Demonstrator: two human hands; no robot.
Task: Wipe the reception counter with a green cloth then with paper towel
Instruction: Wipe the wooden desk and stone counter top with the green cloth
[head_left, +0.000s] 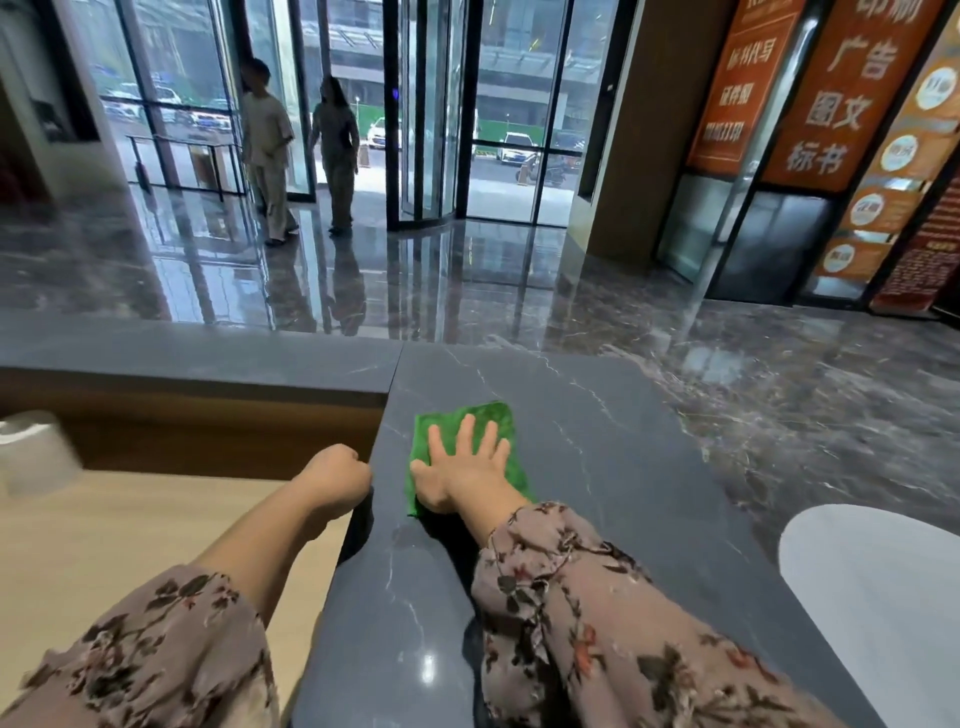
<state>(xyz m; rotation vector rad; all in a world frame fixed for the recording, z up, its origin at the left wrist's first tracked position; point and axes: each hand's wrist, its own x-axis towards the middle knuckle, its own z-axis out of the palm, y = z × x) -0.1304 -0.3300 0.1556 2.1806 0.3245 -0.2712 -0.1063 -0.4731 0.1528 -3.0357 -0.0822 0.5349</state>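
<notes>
A folded green cloth (485, 418) lies flat on the dark grey marble reception counter (597, 441), near its left edge. My right hand (462, 470) presses down on the cloth with its fingers spread and straight. My left hand (335, 475) is curled into a fist at the counter's left edge, over the lower desk; nothing shows in it. No paper towel is in view.
A lower beige desk surface (104, 545) lies left of the counter, with a blurred white object (34, 452) at its far left. A white rounded shape (878, 597) sits at the right. Two people (296, 150) walk on the glossy lobby floor beyond.
</notes>
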